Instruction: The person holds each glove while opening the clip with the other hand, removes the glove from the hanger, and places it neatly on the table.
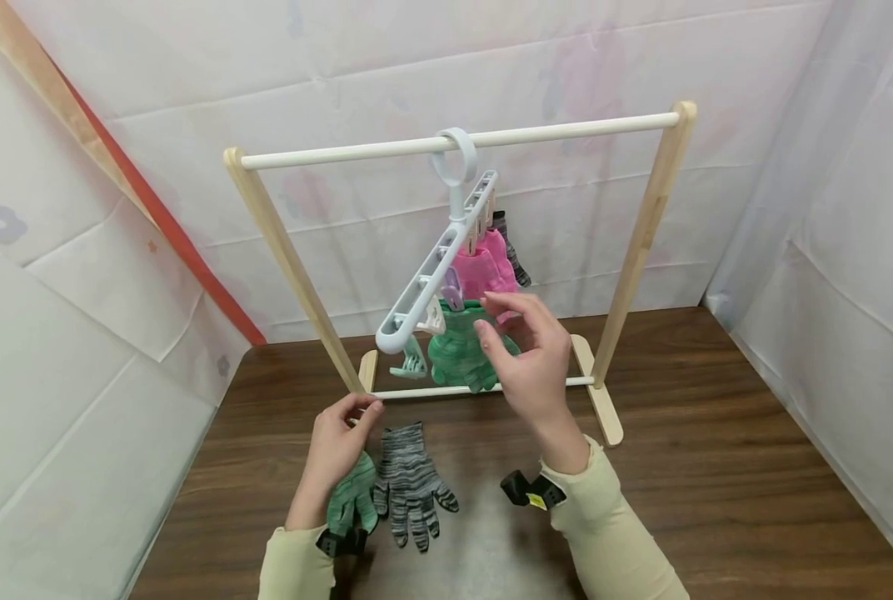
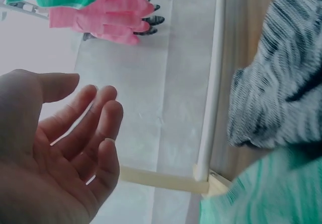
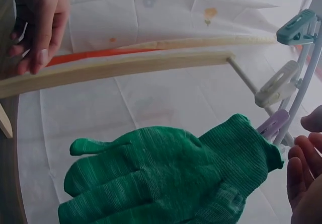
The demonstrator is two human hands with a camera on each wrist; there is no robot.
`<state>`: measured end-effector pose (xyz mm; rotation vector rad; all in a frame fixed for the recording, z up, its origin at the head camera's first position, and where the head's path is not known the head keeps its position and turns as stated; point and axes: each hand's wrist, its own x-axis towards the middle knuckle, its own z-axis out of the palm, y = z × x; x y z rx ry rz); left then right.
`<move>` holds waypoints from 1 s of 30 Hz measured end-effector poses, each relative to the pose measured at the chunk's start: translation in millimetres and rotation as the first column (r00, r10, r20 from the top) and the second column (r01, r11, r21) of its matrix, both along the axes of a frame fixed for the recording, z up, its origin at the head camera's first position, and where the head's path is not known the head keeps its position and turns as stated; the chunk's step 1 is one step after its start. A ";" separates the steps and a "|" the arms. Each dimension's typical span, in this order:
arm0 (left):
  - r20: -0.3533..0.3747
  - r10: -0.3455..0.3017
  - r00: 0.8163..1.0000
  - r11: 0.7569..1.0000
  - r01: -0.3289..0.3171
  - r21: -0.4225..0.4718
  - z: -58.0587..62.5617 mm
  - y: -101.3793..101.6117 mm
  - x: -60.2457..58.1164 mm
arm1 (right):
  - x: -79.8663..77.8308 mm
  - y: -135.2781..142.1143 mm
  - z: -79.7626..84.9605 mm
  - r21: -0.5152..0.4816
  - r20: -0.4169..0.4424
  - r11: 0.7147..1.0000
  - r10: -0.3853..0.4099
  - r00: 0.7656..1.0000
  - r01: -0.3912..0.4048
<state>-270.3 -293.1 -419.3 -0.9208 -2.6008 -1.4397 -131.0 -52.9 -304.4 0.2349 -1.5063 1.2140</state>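
Observation:
My right hand [image 1: 536, 358] is raised beside a hanging green glove [image 1: 457, 346], thumb and fingers apart and holding nothing. A purple clip [image 3: 274, 124] grips that glove's cuff close to my fingertips. The clip belongs to a pale blue clip hanger [image 1: 396, 337], where a white clip [image 3: 276, 84] and a teal clip [image 3: 297, 27] hold nothing. Lower down, my left hand [image 1: 337, 437] hovers with loosely bent fingers and an empty palm, seen in the left wrist view. Under it lies a green glove [image 1: 356, 492], partly hidden, next to a grey-black striped glove [image 1: 412, 475].
The hanger hooks over the top rail [image 1: 581, 131] of a wooden rack, whose right foot [image 1: 600, 408] stands on the brown table [image 1: 709, 450]. Farther along the hanger hang a pink glove [image 1: 484, 271] and a dark striped glove [image 1: 517, 267]. White sheeting [image 1: 791, 167] surrounds the table.

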 end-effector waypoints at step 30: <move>0.029 -0.228 0.973 0.900 0.200 0.386 66.5 68.0 17.7 | -21.7 13.6 12.1 -0.025 0.174 0.987 0.161 0.971 -0.159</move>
